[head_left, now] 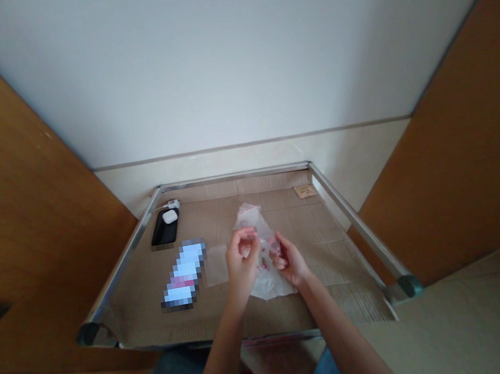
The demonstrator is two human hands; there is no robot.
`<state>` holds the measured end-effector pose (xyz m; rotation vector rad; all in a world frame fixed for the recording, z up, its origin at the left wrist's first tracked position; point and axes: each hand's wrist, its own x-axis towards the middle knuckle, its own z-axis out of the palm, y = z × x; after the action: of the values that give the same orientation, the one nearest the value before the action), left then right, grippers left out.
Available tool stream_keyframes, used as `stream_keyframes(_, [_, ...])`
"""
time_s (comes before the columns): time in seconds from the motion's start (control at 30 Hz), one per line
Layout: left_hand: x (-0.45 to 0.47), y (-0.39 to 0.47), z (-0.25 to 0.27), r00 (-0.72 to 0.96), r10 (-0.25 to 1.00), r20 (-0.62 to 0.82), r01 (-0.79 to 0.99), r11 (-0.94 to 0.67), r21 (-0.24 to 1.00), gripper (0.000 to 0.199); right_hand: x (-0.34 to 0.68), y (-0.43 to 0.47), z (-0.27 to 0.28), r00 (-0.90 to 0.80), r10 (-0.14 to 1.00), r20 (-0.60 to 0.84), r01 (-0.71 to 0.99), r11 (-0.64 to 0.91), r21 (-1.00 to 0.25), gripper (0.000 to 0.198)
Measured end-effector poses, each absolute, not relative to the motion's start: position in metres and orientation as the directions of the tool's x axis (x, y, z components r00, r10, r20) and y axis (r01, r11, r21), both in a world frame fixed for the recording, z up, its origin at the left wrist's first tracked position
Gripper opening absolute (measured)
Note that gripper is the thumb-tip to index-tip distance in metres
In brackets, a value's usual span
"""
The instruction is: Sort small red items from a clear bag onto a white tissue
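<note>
Here both hands, left hand and right hand, pinch a thin plastic bag over the cardboard sheet; its small, seemingly pink contents could slip out if the film tears.

The cardboard sheet lies on the metal-framed table. Near the middle of this sheet both hands meet, the left hand just left of the right hand, and the plastic bag is between them and behind them. Left of the bag lies a small flat packet. In the far left corner of the sheet lies a phone, with an earbud case on it.
</note>
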<state>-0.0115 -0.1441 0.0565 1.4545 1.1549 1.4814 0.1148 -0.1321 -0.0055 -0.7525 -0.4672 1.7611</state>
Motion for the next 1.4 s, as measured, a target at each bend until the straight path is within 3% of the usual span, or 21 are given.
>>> stream_keyframes(0.17, [-0.011,-0.143,0.059,-0.053,0.960,0.276,0.025,-0.275,0.961,0.023,0.118,-0.130,-0.009,-0.236,0.932,-0.277,-0.695,-0.361,-0.622,0.038])
stream_keyframes(0.3, [-0.016,-0.146,0.051,-0.091,0.986,0.138,0.042,-0.134,0.990,0.032,0.114,-0.131,-0.009,-0.227,0.925,-0.305,-0.661,-0.376,-0.650,0.043])
stream_keyframes(0.4, [-0.026,-0.147,0.044,-0.149,0.988,0.048,0.078,-0.037,0.996,0.042,0.106,-0.134,-0.009,-0.097,0.963,-0.249,-0.591,-0.258,-0.764,0.041])
stream_keyframes(0.53, [-0.047,-0.150,0.034,-0.150,0.988,0.025,0.140,-0.004,0.990,0.052,0.099,-0.135,-0.015,0.009,0.998,-0.070,-0.343,-0.062,-0.937,0.042])
stream_keyframes(0.63, [-0.063,-0.154,0.029,-0.129,0.989,0.079,0.264,-0.043,0.964,0.038,0.100,-0.133,-0.021,0.076,0.996,0.041,-0.183,0.054,-0.982,0.046])
stream_keyframes(0.77, [-0.083,-0.158,0.027,-0.192,0.970,0.151,0.314,-0.085,0.946,0.023,0.106,-0.131,-0.026,0.231,0.971,0.055,-0.091,0.077,-0.993,0.047])
stream_keyframes(0.93, [-0.108,-0.162,0.018,-0.364,0.923,0.127,0.292,-0.016,0.956,0.033,0.108,-0.130,-0.029,0.339,0.940,0.025,-0.060,0.049,-0.997,0.043])
stream_keyframes(1.27, [-0.115,-0.182,-0.005,-0.316,0.949,0.016,0.400,0.118,0.909,0.045,0.106,-0.130,-0.029,0.325,0.937,0.129,0.142,0.087,-0.986,0.040])
stream_keyframes(1.4, [-0.115,-0.188,-0.001,-0.323,0.946,0.032,0.537,0.155,0.829,0.046,0.105,-0.133,-0.024,0.243,0.951,0.190,0.247,0.128,-0.960,0.038])
